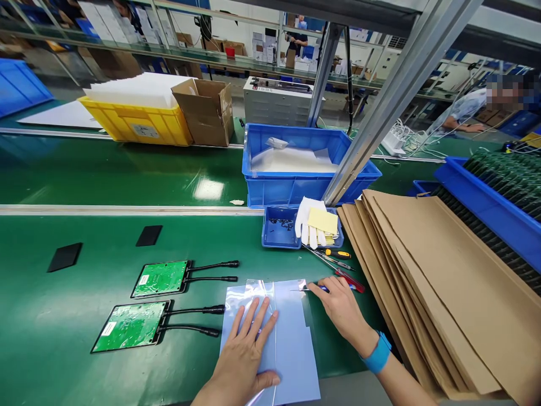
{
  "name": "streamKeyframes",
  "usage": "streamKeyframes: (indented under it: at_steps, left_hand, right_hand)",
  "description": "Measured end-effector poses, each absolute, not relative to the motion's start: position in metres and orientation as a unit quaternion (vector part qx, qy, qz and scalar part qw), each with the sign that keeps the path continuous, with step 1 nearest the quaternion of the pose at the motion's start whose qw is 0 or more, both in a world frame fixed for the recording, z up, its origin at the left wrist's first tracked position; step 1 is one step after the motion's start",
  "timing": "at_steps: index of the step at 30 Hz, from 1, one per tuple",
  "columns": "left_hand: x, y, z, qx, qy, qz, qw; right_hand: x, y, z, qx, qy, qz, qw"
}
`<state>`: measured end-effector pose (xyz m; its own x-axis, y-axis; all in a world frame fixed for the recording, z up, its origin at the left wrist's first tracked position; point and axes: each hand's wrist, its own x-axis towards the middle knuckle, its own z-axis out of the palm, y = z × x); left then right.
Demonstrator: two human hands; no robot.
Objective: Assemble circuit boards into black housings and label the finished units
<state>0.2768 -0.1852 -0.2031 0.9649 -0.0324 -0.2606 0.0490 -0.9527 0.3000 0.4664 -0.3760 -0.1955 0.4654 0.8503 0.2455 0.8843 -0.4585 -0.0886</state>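
Observation:
Pale blue sheets (296, 349) with clear film on top lie at the table's front edge. My left hand (249, 352) rests flat on them, its fingers spread. At the sheets' upper right corner, my right hand (340, 310), with a blue band at the wrist, is closed round a slim blue pen-like tool (324, 288) whose thin tip points left over the sheets. To the left lie two green circuit boards (133, 326) (163, 278) in black frames, each with two black cables.
Two black pads (65, 257) (149, 235) lie at the left. Screwdrivers (337, 254), a small blue tray (281, 228) with gloves and screws, and a large blue bin (291, 189) stand behind. Cardboard sheets (439, 270) fill the right, beside a metal post (393, 107). A person sits far right.

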Motion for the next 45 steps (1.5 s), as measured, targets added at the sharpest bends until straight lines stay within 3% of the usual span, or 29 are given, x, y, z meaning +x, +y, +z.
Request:
streamKeyframes:
  at_steps: [16,45]
  left_hand:
    - [0.274,-0.185,-0.209,0.987,-0.008,-0.087,0.137]
    - [0.278,-0.186,-0.199,0.976,0.015,-0.142,0.166]
  right_hand:
    - [0.470,-0.372,-0.191,-0.844,-0.524,-0.077,0.088]
    - [0.471,-0.368,-0.188,-0.835,-0.537,-0.099,0.064]
